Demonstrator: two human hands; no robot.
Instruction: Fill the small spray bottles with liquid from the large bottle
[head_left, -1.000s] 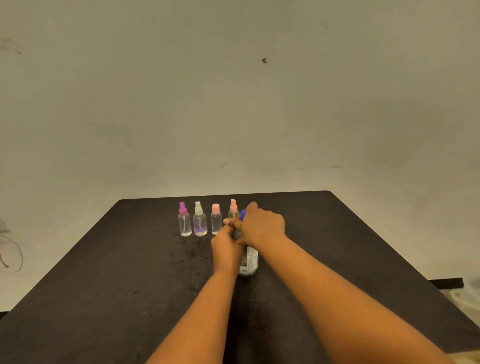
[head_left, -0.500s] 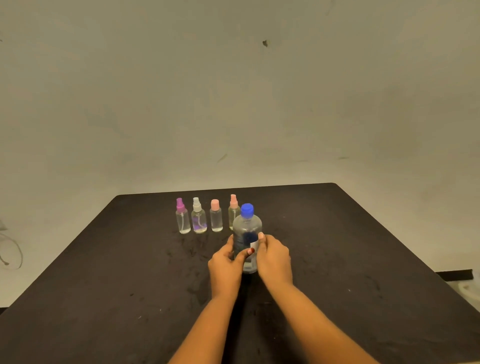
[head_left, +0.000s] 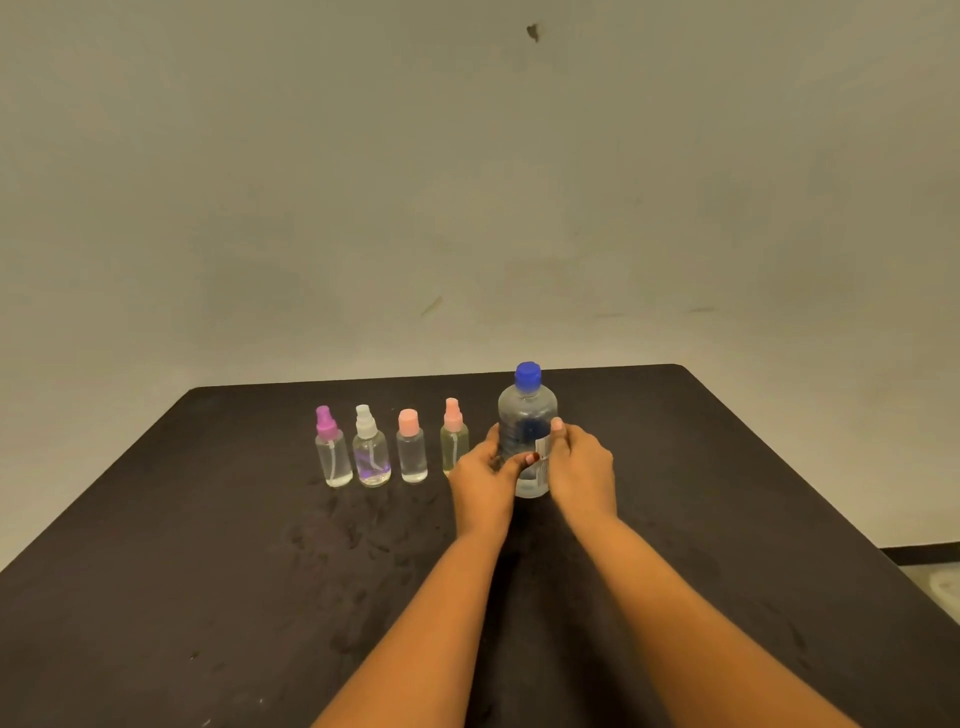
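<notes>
The large clear bottle (head_left: 525, 415) with a blue cap stands upright on the black table (head_left: 208, 545). My left hand (head_left: 480, 480) and my right hand (head_left: 579, 467) wrap its lower body from both sides. To its left, small bottles stand in a row: one with a purple sprayer (head_left: 330, 449), one with a white sprayer (head_left: 370, 449), one with a pink cap (head_left: 411, 449), and one with a pink sprayer (head_left: 453, 434), partly hidden behind my left hand. All are capped.
A plain pale wall (head_left: 467, 182) rises behind the table. The table's far edge lies just beyond the bottles, its right edge runs diagonally toward the floor (head_left: 935, 582) at the lower right.
My right hand has come down from the large bottle's cap to its body. Both hands now hold the bottle, which sits slightly further right in the row's line.
</notes>
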